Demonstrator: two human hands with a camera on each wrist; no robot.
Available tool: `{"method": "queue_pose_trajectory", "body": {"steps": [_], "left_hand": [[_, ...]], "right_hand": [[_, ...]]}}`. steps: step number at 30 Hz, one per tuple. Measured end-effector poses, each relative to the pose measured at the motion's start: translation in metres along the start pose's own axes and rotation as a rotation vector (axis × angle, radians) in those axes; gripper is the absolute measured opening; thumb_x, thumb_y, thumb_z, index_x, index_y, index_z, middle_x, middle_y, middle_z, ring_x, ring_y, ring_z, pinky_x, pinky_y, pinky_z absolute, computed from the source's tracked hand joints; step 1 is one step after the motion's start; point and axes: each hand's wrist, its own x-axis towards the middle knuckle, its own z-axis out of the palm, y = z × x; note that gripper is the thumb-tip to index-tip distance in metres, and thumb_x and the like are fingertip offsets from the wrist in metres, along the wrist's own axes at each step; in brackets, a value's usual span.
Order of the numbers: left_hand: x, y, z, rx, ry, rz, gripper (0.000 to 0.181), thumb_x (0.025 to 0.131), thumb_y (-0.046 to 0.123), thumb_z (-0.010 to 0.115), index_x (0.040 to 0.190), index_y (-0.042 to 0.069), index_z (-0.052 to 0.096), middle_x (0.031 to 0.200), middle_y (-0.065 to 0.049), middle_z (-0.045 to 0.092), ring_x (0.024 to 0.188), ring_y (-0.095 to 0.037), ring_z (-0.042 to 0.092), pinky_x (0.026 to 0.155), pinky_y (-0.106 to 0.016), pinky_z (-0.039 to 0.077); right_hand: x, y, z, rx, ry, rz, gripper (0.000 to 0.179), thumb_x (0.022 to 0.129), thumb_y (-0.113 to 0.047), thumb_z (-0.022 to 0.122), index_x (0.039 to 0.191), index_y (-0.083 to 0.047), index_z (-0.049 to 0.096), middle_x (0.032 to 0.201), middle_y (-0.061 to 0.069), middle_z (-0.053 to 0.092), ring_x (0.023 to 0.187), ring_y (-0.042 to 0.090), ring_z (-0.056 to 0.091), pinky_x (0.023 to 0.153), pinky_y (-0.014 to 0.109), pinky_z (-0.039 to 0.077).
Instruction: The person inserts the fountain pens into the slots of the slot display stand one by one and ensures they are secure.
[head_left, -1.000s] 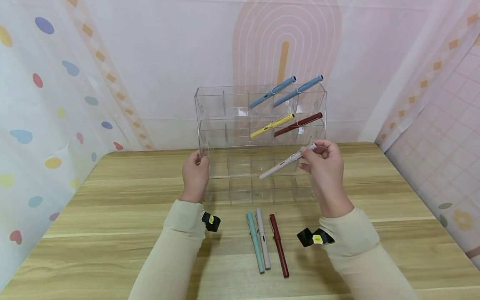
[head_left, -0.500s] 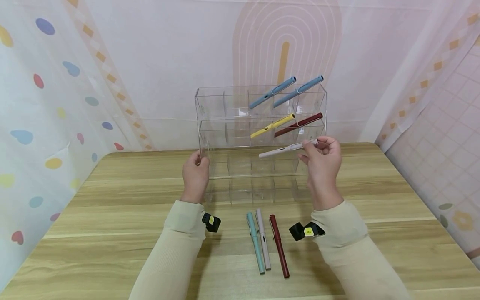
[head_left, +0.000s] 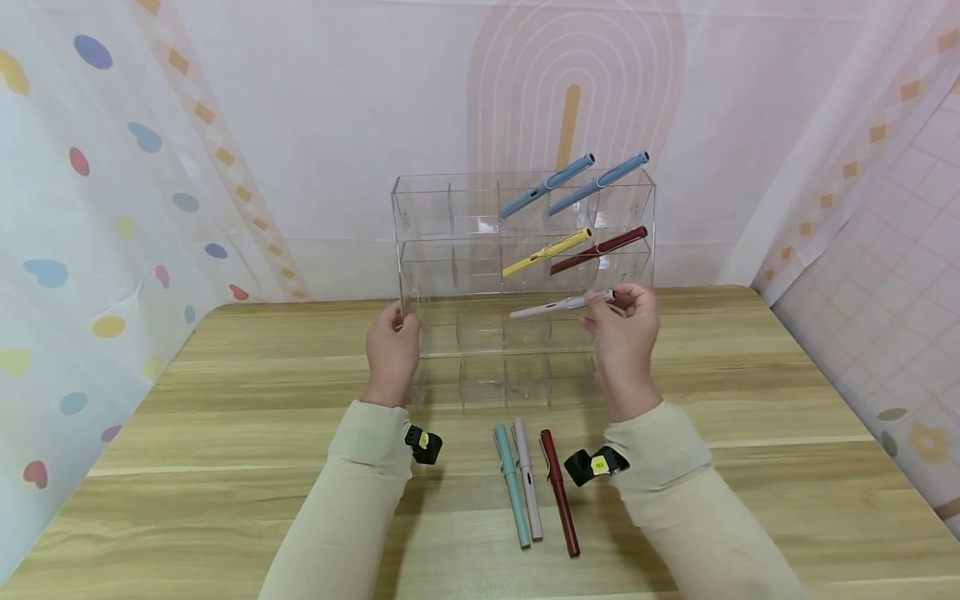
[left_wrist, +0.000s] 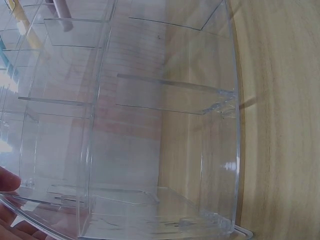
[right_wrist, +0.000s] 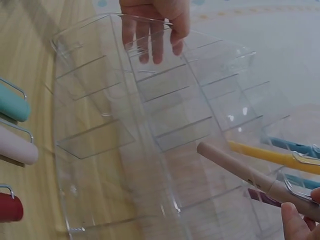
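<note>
Standing on the bench [head_left: 262,450], a clear rack [head_left: 482,337] faces you. Your left hand [head_left: 393,354] grips its left side. Your right hand [head_left: 624,343] pinches a pale pen [head_left: 543,309] by the capped end, pointing it left before the third row down; rack contact is unclear. Two blue pens [head_left: 546,187] sit in the top row, a yellow pen [head_left: 547,252] and a red pen [head_left: 600,250] in the second. Nearer lie a teal pen [head_left: 512,487], a lilac pen [head_left: 527,481] and another red pen [head_left: 560,493].

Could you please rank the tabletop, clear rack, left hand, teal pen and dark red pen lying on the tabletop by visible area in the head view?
1. Tabletop
2. Clear rack
3. Left hand
4. Teal pen, dark red pen: too alike to rank
</note>
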Motion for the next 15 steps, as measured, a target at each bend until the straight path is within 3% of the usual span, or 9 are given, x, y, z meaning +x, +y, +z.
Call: {"method": "queue_pose_trajectory", "body": {"steps": [8, 15], "left_hand": [[-0.0003, 0.0008, 0.0001, 0.001, 0.001, -0.004, 0.037, 0.094, 0.012, 0.042, 0.126, 0.003, 0.059, 0.122, -0.017, 0.060, 0.115, -0.027, 0.050, 0.087, -0.039, 0.042], [0.0000, 0.0008, 0.0003, -0.002, -0.001, -0.010, 0.036, 0.095, 0.012, 0.042, 0.125, 0.003, 0.059, 0.122, -0.016, 0.060, 0.107, -0.024, 0.050, 0.075, -0.031, 0.039]], "right_hand": [[-0.0028, 0.0074, 0.0032, -0.002, -0.009, 0.007, 0.029, 0.085, 0.009, 0.062, 0.096, -0.010, 0.043, 0.094, 0.004, 0.043, 0.071, 0.009, 0.056, 0.061, 0.020, 0.052], [-0.0048, 0.0109, 0.0058, -0.022, -0.021, -0.009, 0.028, 0.085, 0.010, 0.062, 0.097, -0.008, 0.044, 0.093, 0.004, 0.045, 0.072, 0.009, 0.056, 0.062, 0.021, 0.053]]}}
